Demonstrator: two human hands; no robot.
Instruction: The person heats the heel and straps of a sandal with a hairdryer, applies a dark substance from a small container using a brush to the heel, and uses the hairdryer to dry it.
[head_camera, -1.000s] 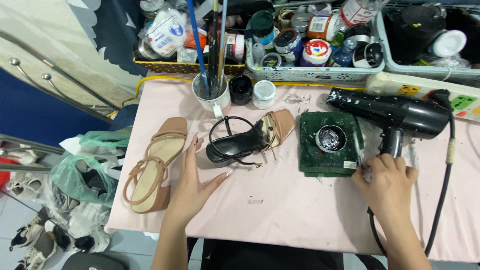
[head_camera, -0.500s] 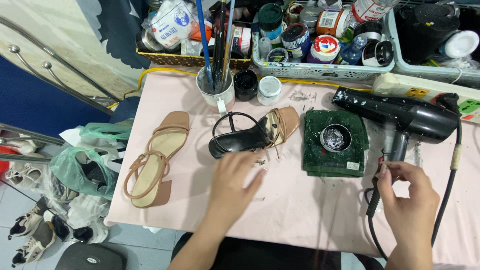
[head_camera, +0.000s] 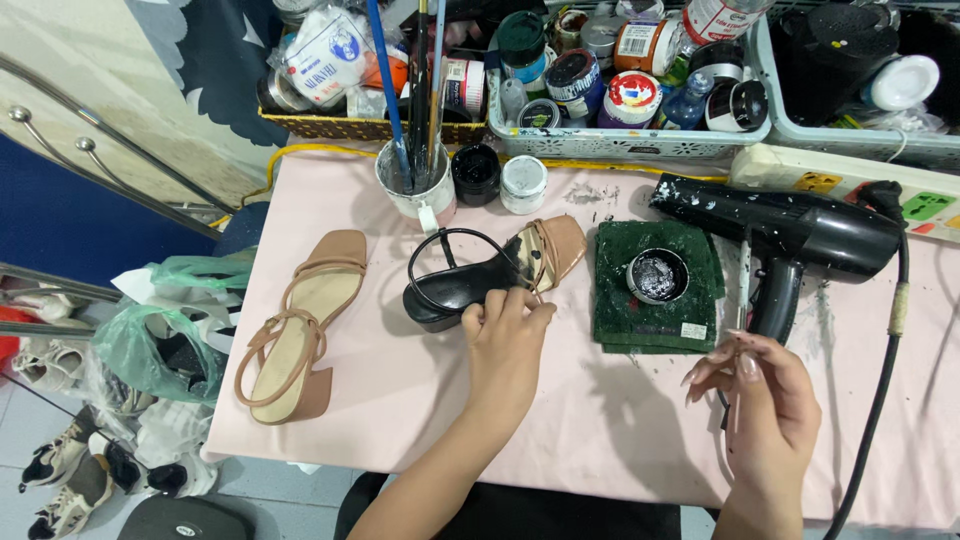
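Jars, tins and round-lidded pots with red, white and orange labels crowd a pale plastic basket (head_camera: 620, 148) at twelve o'clock on the pink table (head_camera: 600, 440), and a woven tray (head_camera: 350, 127) at eleven o'clock holds a white packet with blue print (head_camera: 322, 62). Just in front of these stand a white cup of brushes (head_camera: 415, 190), a black pot (head_camera: 476, 172) and a white-lidded pot (head_camera: 523, 183). A white power strip (head_camera: 850, 185) with coloured switches lies at two o'clock. A black hair dryer (head_camera: 790, 232) speckled with white rests at two to three o'clock, its cord running down the right edge. Beside it, a green pad (head_camera: 620, 300) carries a small open tin of dark paint (head_camera: 657, 276). A tan sandal (head_camera: 295, 325) lies alone at nine o'clock, well apart from both hands. The second sandal (head_camera: 490, 275), partly blackened with a tan toe end, lies on its side at the centre; the left hand (head_camera: 505, 345) comes from six o'clock with its fingers curled against the sandal's near edge, touching it, though a firm clasp cannot be told. The right hand (head_camera: 755, 400), at four o'clock, has its fingertips pinched together on a thin brush (head_camera: 743, 300) that points up toward the dryer's handle.
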